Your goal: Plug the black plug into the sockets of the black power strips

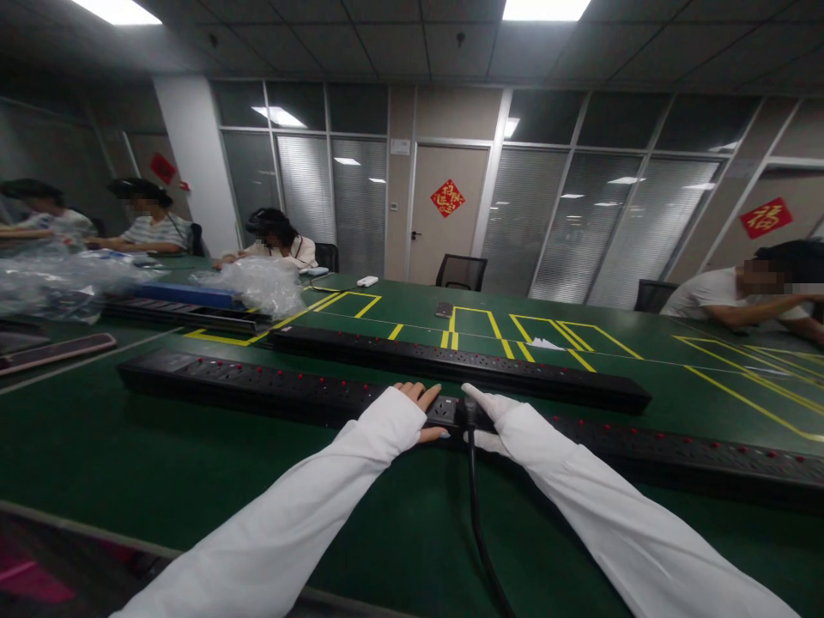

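Observation:
A long black power strip [238,386] with a row of sockets and small red parts lies across the table in front of me. My left hand [421,408], bare below a white sleeve, grips it, fingers over the far side and thumb on the near side. A black plug [470,414] sits in a socket just right of that hand, its cable [477,515] running toward me. My right hand [493,416], in a white glove, spans the strip beside the plug. Its thumb passes behind the cable, low on the near side.
Behind lies a second black power strip [451,360]. Yellow tape outlines [476,311] mark the green table [225,481]. Clear plastic bags [257,287] and a blue object [186,294] are at the left, near a pink-edged phone-like object [61,352]. Several people sit around the table.

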Motion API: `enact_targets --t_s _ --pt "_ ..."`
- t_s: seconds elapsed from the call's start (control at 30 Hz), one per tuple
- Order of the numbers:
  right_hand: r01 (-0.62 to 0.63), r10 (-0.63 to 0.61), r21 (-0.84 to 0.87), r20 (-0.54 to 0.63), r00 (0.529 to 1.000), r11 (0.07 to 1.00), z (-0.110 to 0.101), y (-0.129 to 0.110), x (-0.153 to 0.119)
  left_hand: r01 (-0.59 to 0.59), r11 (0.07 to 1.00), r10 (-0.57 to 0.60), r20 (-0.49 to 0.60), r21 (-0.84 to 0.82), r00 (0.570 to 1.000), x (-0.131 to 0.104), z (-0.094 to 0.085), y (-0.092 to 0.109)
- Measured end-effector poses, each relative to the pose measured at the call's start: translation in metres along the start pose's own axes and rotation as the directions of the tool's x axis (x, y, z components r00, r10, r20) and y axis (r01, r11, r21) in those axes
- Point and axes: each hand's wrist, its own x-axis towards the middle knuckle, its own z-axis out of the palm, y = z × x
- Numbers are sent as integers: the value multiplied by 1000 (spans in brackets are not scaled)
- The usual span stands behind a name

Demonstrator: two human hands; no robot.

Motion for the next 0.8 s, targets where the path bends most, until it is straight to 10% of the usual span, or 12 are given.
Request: enact_targets --t_s 0.4,0.67,0.8 --pt "-336 358 -217 73 931 917 -58 108 -108 14 996 -10 45 -89 999 27 -3 43" --pt "-778 788 -137 40 614 613 -111 203 -188 12 996 -10 23 -93 1000 30 -1 42" --pt "-772 774 -149 -57 631 618 -123 242 -211 14 994 -13 11 -104 1000 30 0 43"
